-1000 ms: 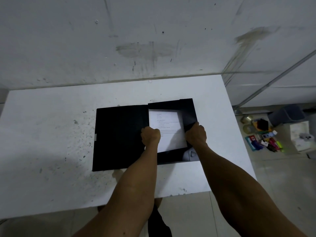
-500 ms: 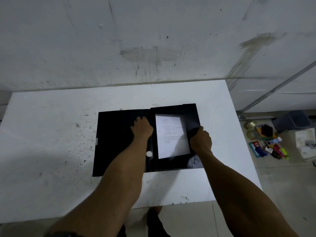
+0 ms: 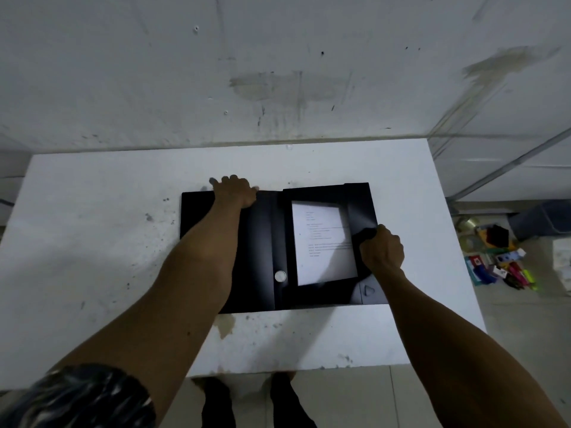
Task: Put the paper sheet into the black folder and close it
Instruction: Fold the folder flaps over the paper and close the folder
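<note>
Now the left hand (image 3: 235,190) sits at the far edge of the open cover (image 3: 228,242) of the black folder (image 3: 278,248); half a second ago it lay further in, on the cover's inner face beside the paper sheet (image 3: 323,242), and a second ago it was on the sheet itself. Its fingers (image 3: 227,180) curl over the far edge of the cover, gripping or about to grip it; full closure cannot be confirmed from the head view.

The right hand (image 3: 382,250) is closed on the side flap (image 3: 361,217) of the folder, to the right of the sheet, as it was in both earlier views.

The paper sheet lies flat inside the right half of the folder, framed by the flaps, just left of the right-hand fingers (image 3: 369,234) and well to the right of the left-hand fingers. A round snap fastener (image 3: 280,276) shows on the spine, between the two forearms. The folder rests on the white surface (image 3: 92,242).

Assessment: insertion appears complete. The left hand's shift from the sheet to the cover edge indicates that the closing step is starting. The next move probably requires folding the side flap inward over the sheet, then swinging the cover to the right over it. Risk: the sheet may slide or crease if the flap is released early.
</note>
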Tool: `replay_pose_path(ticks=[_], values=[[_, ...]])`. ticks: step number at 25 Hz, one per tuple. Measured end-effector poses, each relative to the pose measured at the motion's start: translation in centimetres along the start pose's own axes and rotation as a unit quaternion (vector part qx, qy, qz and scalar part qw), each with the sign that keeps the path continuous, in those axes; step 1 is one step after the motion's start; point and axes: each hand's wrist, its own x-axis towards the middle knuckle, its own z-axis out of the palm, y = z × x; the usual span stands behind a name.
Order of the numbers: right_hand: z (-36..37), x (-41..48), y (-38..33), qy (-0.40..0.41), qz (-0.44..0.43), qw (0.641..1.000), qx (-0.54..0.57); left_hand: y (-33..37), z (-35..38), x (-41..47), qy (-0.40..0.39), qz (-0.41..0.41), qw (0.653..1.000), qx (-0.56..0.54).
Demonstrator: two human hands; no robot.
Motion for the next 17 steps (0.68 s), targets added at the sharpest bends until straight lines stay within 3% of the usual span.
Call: replay_pose_path(ticks=[5, 8, 11, 15, 17], values=[[-0.7, -0.6, -0.4, -0.031, 0.013, 0.999, -0.005, -2.1, -8.3, -2.1, 0.006, -0.081, 0.997, 0.002], [-1.2, -1.1, -0.5, -0.061, 0.020, 0.998, 0.003, -1.7, -13.0, -3.4, -0.031, -0.069, 0.991, -0.110], [-2.1, -1.3, -0.1, -0.087, 0.013, 0.996, 0.024, 0.2, -15.5, -4.7, -0.092, -0.054, 0.931, -0.349], [-4.2, -0.1, 0.2, -0.141, 0.014, 0.988, 0.056, 3.6, -13.8, -5.6, -0.153, 0.012, 0.812, -0.562], [-5.5, 0.7, 0.7, -0.211, 0.056, 0.965, 0.142, 6.0, -11.3, -5.9, -0.147, 0.051, 0.811, -0.564]])
